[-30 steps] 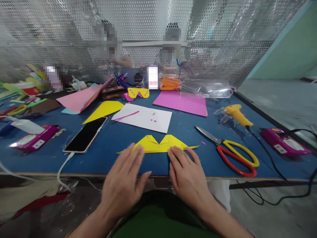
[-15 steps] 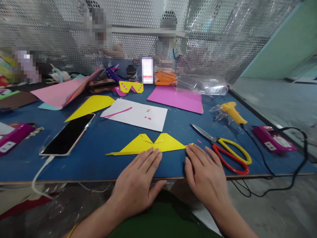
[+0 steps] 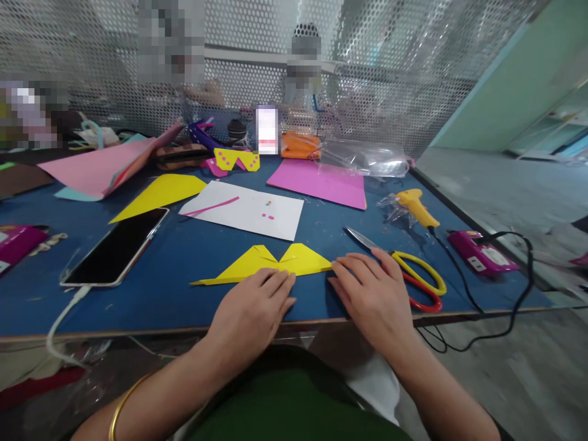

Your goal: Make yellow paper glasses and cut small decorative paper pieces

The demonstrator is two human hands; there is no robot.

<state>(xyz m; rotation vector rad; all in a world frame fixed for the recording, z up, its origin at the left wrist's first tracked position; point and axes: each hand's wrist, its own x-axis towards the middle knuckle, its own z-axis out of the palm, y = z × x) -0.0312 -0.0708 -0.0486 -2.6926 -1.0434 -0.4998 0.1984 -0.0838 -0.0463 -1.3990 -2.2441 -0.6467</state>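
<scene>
Left hand (image 3: 252, 312): palm down, not gripping, fingertips on folded yellow paper (image 3: 241, 267) | right hand (image 3: 379, 294): thumb apart from fingers, fingertips at paper's near tip | paper: on worktop (image 3: 165, 306), just beyond left hand | scissors (image 3: 361, 237): partly behind right hand

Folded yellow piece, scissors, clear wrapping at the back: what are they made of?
Folded yellow piece: matte paper or thin card, judging by its sharp creases; can't tell which.
Scissors: blades look metal, silvery sheen; red and yellow handles likely smooth plastic or plastic-coated, slightly glossy.
Clear wrapping: probably glossy plastic film, see-through with wrinkled highlights.
</scene>
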